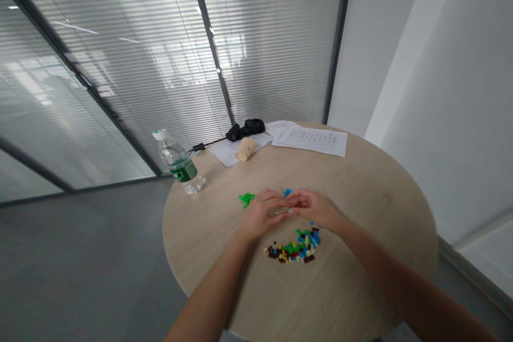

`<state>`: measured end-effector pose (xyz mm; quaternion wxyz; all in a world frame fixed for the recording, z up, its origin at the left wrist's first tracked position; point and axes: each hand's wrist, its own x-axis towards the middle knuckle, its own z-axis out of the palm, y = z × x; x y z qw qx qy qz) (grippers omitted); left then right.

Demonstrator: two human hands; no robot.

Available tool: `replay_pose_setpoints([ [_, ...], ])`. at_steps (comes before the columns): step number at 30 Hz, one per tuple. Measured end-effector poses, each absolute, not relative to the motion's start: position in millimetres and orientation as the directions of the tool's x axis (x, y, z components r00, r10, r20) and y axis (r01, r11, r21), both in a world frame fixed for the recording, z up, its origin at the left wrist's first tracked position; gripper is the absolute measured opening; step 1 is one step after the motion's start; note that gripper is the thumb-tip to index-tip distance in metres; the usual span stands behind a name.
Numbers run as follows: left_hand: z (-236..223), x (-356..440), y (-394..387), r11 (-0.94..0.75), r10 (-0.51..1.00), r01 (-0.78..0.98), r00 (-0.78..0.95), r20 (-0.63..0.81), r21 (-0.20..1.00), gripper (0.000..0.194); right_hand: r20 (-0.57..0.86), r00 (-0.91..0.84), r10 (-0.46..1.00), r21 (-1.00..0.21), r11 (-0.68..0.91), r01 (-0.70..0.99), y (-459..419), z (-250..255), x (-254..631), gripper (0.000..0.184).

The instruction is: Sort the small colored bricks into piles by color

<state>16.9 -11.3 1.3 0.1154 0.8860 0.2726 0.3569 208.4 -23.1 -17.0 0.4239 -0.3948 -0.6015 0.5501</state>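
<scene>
My left hand (264, 214) and my right hand (311, 208) meet fingertip to fingertip above the middle of the round table. A tiny green building brick (288, 209) shows between them, pinched in my right fingers. My left thumb and fingers curve closed around the same spot; whatever they grip is too small to make out. Pale yellow bits (278, 212) show by the left thumb. Just beyond the right fingertips lies a blue brick cluster (287, 192). Green pieces (246, 200) lie left of my left hand. Nearer to me spreads a mixed brick pile (294, 248) in several colours.
On the round wooden table (372, 187), a water bottle (182, 165) stands at the left edge. Toward the back are a paper cup (246, 148) on its side, printed sheets (312, 139) and a black bundle with a cable (250, 127). Blinds and a white wall rise behind.
</scene>
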Motion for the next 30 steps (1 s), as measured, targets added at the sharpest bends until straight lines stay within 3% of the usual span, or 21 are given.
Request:
replay_pose_setpoints([
  [11,7.7,6.4,-7.1,-0.76,0.65,0.493,0.569,0.504,0.423,0.005,0.067,-0.314,0.947,-0.994,0.089,0.056,-23.1,-14.8,210.0,0.03],
  [15,14.2,-22.6,4.4,-0.522,0.821,0.762,0.329,0.466,0.382,0.008,0.042,-0.244,0.969,-0.991,0.071,0.11,-20.6,-15.2,215.5,0.028],
  [19,10.1,-44.0,12.9,-0.308,0.92,0.89,0.189,0.342,0.335,0.011,0.046,-0.231,0.972,-0.989,0.077,0.127,-19.8,-16.0,217.8,0.024],
  [30,3.7,-48.5,15.4,-0.211,0.949,0.943,0.135,0.283,0.258,0.019,0.036,-0.221,0.975,-0.986,0.071,0.154,-21.2,-14.2,217.3,0.02],
])
